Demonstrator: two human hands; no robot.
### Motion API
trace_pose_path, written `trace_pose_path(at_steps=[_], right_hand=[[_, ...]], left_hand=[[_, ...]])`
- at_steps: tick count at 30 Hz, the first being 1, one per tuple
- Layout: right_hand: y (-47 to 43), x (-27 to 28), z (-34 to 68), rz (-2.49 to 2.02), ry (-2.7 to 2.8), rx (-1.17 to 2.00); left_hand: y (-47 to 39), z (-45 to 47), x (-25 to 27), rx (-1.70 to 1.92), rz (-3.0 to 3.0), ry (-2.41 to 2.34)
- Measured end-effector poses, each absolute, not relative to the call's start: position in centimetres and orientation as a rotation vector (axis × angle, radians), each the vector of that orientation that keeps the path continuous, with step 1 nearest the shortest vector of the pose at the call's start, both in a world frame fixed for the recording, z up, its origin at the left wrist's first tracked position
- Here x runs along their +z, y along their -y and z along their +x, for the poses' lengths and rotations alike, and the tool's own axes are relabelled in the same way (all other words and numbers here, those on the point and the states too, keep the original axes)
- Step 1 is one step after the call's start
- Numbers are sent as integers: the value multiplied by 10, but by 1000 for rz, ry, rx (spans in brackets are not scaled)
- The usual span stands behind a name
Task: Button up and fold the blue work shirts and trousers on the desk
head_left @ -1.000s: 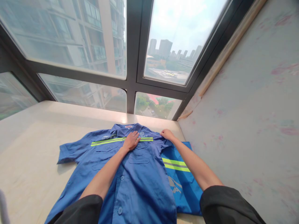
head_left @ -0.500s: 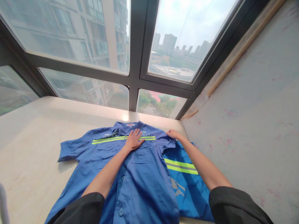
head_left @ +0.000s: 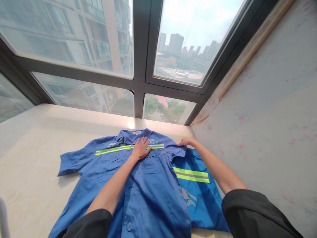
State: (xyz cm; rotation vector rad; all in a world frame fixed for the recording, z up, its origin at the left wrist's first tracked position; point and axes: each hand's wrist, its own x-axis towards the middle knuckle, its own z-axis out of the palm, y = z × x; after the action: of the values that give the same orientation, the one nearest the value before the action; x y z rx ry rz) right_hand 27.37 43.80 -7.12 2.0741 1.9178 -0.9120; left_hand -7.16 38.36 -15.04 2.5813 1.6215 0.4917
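Observation:
A blue short-sleeved work shirt (head_left: 153,185) lies spread front side up, its collar toward the window and a yellow-green reflective stripe across the chest. My left hand (head_left: 141,148) rests flat on the chest just below the collar, fingers extended and a ring on one of them. At the end of the right-hand sleeve, my right hand (head_left: 187,142) has its fingers closed on the fabric edge. Partly beneath the shirt, on the right, is a brighter blue folded garment (head_left: 200,195) with a similar stripe and a grey printed logo.
The garments lie on a pale, glossy window ledge (head_left: 32,142). Dark window frames (head_left: 140,66) rise behind it, with buildings and trees outside. A flower-patterned wall (head_left: 262,132) bounds the right side. Part of a grey-white object (head_left: 3,218) shows at the lower left edge.
My right hand has shifted slightly right with the sleeve end, which now reaches a little farther over the folded garment. My left hand stays on the chest. The view has shifted slightly.

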Motion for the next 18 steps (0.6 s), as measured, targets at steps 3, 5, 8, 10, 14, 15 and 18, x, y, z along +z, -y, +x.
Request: trace_pose_path(at_steps=[3,5,8,10,14,15,18], right_hand=[[-434,-71,276,2095,-1990,-962],[-432,-70,277,2125,-2029,-981],[-432,-69,280,2210,-2066,-972],[-431,-68,283,2277,-2092,-972],[-425,-65,287,2365,-2099,-1086],[-423,-64,287,2384,-2081,-1135],[-417,-61,290,2404,-1958,-1333]], left_hand=[[-383,-71,-149,492,2571,-1627],[-383,-71,-149,484,2572,-1630],[-384,-71,-149,484,2573,-1626],[-384,-71,-149,488,2571,-1625],[-384,-71,-150,507,2565,-1623],[-384,-71,-150,517,2561,-1622],[-385,-71,-151,538,2552,-1621]])
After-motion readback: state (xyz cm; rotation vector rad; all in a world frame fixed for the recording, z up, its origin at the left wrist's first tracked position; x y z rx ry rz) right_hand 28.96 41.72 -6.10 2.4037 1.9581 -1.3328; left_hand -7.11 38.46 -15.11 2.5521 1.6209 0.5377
